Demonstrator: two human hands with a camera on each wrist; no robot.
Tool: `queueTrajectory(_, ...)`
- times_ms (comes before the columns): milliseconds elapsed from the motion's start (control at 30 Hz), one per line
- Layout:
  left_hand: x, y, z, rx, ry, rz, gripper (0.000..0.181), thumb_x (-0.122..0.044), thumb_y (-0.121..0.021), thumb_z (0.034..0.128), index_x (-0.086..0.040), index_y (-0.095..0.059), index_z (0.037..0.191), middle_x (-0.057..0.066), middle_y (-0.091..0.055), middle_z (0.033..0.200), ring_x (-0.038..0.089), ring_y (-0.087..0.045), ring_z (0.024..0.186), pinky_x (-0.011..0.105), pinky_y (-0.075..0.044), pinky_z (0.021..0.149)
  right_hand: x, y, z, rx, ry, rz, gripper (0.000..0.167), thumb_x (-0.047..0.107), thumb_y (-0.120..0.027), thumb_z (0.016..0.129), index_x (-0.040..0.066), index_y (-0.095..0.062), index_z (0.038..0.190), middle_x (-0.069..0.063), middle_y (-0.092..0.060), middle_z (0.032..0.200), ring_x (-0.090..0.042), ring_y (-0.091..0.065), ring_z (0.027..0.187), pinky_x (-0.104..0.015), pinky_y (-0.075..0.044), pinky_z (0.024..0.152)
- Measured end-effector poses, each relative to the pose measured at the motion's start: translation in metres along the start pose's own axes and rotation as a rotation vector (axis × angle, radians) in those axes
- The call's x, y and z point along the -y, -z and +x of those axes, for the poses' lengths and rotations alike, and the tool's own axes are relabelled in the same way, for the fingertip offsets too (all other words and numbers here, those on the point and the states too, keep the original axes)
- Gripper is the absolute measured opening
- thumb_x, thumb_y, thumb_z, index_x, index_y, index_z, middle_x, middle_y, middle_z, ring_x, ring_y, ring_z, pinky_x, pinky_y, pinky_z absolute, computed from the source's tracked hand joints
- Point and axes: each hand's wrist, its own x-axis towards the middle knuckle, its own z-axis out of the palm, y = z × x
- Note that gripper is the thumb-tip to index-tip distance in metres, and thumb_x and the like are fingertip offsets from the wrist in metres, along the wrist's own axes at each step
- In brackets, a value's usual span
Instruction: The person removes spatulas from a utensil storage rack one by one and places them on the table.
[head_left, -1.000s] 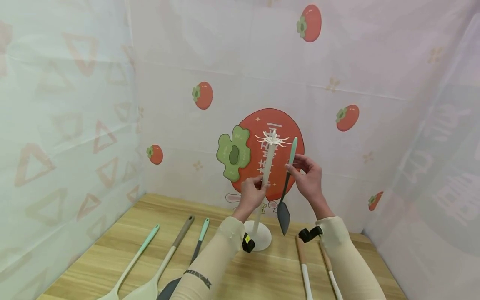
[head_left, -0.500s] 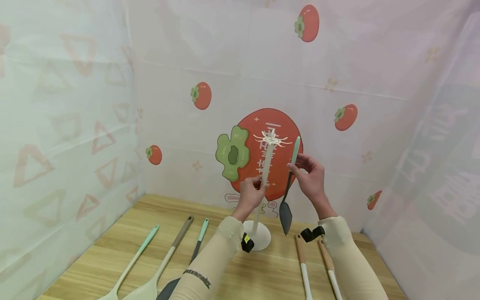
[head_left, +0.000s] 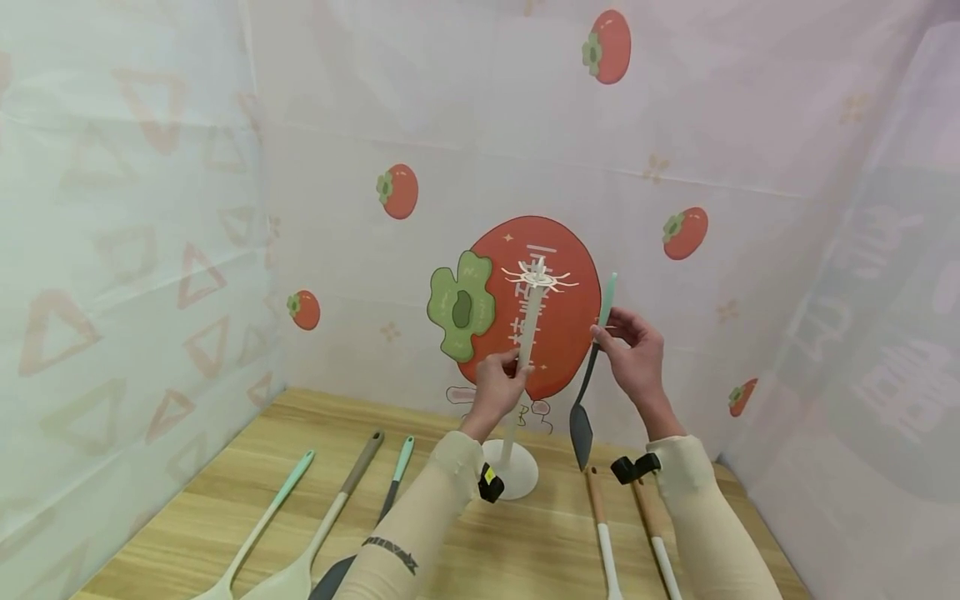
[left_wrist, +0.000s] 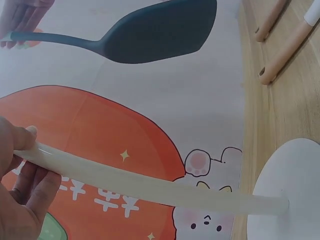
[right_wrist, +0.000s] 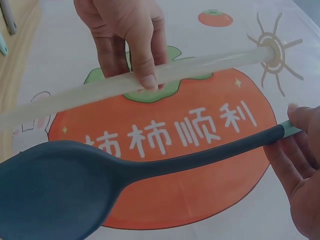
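My left hand (head_left: 497, 387) grips the pale pole of a utensil stand (head_left: 529, 329), whose round white base rests on the table and whose top carries a ring of curved hooks. To the right of the pole, my right hand (head_left: 636, 354) pinches the mint handle of a dark turner (head_left: 581, 429) between thumb and fingers. The turner hangs blade down, its handle end at about hook height and apart from the hooks. In the left wrist view the blade of the turner (left_wrist: 160, 32) shows a broad, flat end. The right wrist view shows thumb and fingers around the pole (right_wrist: 210, 65).
On the wooden table (head_left: 465, 550) at left lie a mint-handled utensil (head_left: 262, 521), a grey-handled one (head_left: 337, 508) and a dark one with a mint grip (head_left: 401, 467). Two wooden-handled utensils (head_left: 597, 500) lie at right. A printed cloth backdrop (head_left: 337, 100) stands behind.
My right hand has moved to the right with the turner, widening the gap to the hooks. My left hand keeps its grip on the pole. The head view has shifted slightly.
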Motion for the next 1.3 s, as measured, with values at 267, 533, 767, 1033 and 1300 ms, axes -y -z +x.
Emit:
queueTrajectory(267, 0.002, 0.000, 0.000, 0.002, -0.006, -0.010, 0.036, -0.013, -0.073, 0.0944, 0.001, -0.069, 0.128, 0.013, -0.074, 0.092, 0.018, -0.068, 0.081, 0.027, -0.058, 0.068, -0.006, 0.011, -0.002, -0.029, 0.003, 0.022, 0.034, -0.006, -0.072, 0.089, -0.016, -0.063, 0.121, -0.037, -0.064, 0.108, -0.003, -0.068, 0.079, -0.019, -0.059, 0.068)
queueTrajectory(533, 0.003, 0.001, 0.001, 0.000, -0.010, 0.001, 0.038, -0.015, -0.074, 0.0943, 0.001, -0.069, 0.128, 0.013, -0.074, 0.093, 0.019, -0.069, 0.082, 0.027, -0.059, 0.070, -0.013, 0.024, -0.006, -0.073, -0.010, 0.004, 0.033, -0.007, -0.073, 0.088, -0.016, -0.064, 0.119, -0.025, -0.067, 0.102, -0.004, -0.069, 0.078, -0.021, -0.059, 0.067)
queueTrajectory(767, 0.003, 0.000, 0.000, -0.001, -0.011, 0.000, 0.037, -0.014, -0.073, 0.0945, 0.001, -0.069, 0.128, 0.013, -0.074, 0.093, 0.019, -0.068, 0.081, 0.028, -0.059, 0.069, -0.020, 0.038, -0.008, -0.097, -0.009, -0.014, 0.032, -0.009, -0.073, 0.087, -0.016, -0.064, 0.118, -0.024, -0.067, 0.100, -0.004, -0.069, 0.076, -0.020, -0.059, 0.066)
queueTrajectory(1033, 0.003, 0.000, 0.001, -0.008, -0.015, -0.010, 0.032, -0.012, -0.073, 0.0942, 0.001, -0.072, 0.124, 0.012, -0.073, 0.090, 0.018, -0.067, 0.078, 0.026, -0.058, 0.067, -0.025, 0.050, -0.014, -0.097, -0.004, -0.082, 0.033, -0.009, -0.073, 0.087, -0.016, -0.064, 0.118, -0.027, -0.066, 0.101, -0.001, -0.068, 0.076, -0.016, -0.057, 0.064)
queueTrajectory(1300, 0.002, -0.001, 0.000, -0.010, -0.016, -0.007, 0.030, -0.010, -0.073, 0.0941, 0.000, -0.073, 0.123, 0.012, -0.073, 0.089, 0.018, -0.066, 0.078, 0.027, -0.057, 0.067, -0.028, 0.064, -0.020, -0.093, -0.029, -0.176, 0.032, -0.007, -0.073, 0.088, -0.014, -0.065, 0.119, -0.025, -0.066, 0.102, 0.001, -0.066, 0.078, -0.013, -0.056, 0.065)
